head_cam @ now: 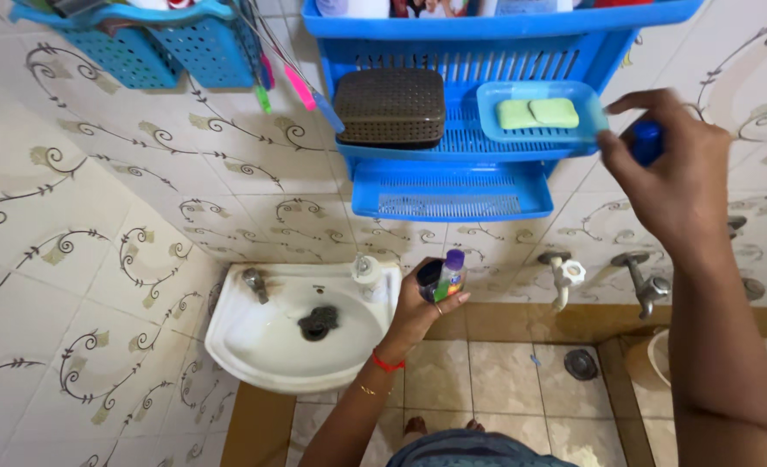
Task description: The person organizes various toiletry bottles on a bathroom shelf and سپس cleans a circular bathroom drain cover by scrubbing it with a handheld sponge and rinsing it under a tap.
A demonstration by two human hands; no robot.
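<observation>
Tiling w/ vine print; white sink (254, 346), blue rack (453, 186); left hand (418, 307) grips bottle (451, 275), right hand (673, 177) grips blue object (647, 141).

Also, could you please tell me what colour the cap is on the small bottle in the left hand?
Purple; the bottle in the left hand shows in the head view.

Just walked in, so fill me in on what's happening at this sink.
A person stands at a white wall sink. The left hand holds a small bottle with a purple cap beside the basin. The right hand is raised by the blue wall shelf, gripping a small blue object. A soap dish holds two green bars.
</observation>
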